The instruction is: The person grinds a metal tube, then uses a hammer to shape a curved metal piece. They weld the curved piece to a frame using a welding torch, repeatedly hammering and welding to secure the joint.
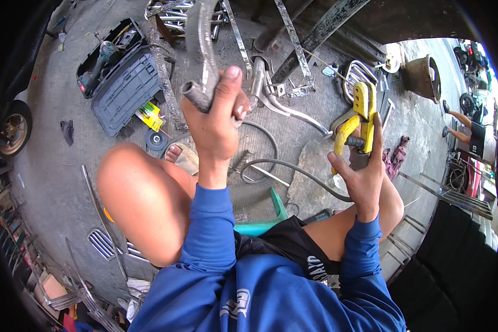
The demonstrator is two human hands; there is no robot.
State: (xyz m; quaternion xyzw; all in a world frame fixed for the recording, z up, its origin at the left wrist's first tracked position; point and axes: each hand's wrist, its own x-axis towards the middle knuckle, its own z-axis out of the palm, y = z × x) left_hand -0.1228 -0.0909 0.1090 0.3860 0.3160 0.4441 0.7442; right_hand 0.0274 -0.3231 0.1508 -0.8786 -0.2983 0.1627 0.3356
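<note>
My left hand (214, 124) is raised above my left knee, its fingers wrapped round a worn metal bracket (202, 50) with a short round tube across its lower end. The bracket's upper part is blurred and runs out at the top of the view. In my right hand (362, 174) I hold a yellow clamp-like metal tool (362, 119), with holes in its upper plate and a curved yellow arm at one side. A grey cable (301, 170) loops over the floor and runs to my right hand; its end is hidden there.
An open dark toolbox (128, 91) with a power tool lies at the left. Beside it are a yellow packet (150, 115) and a grinding disc (156, 140). Bent chrome tubes (265, 91) lie ahead, near a steel frame (296, 47). A green stool (260, 224) is under me. Another person's legs (459, 124) show at right.
</note>
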